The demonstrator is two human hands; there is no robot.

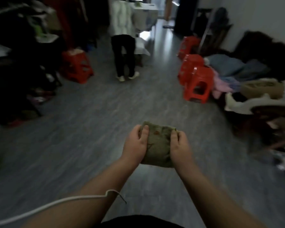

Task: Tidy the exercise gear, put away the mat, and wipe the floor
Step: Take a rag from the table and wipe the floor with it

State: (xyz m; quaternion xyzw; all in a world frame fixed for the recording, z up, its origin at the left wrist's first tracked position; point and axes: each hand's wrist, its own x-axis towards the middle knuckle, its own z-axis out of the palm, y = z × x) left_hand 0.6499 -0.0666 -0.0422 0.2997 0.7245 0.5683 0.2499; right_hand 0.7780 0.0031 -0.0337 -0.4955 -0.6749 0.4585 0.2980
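A folded olive-green cloth (158, 145) is held out in front of me above the grey floor (89, 129). My left hand (135, 143) grips its left edge, thumb on top. My right hand (181, 145) grips its right edge the same way. Both forearms reach forward from the bottom of the view. No mat or exercise gear is plainly visible.
A person (124, 55) stands ahead by a table. Red plastic stools sit at the left (76, 68) and right (196, 83). Piled clothes and bedding (253, 89) line the right wall, dark clutter (15, 71) the left. A white cable (56, 203) crosses my left arm.
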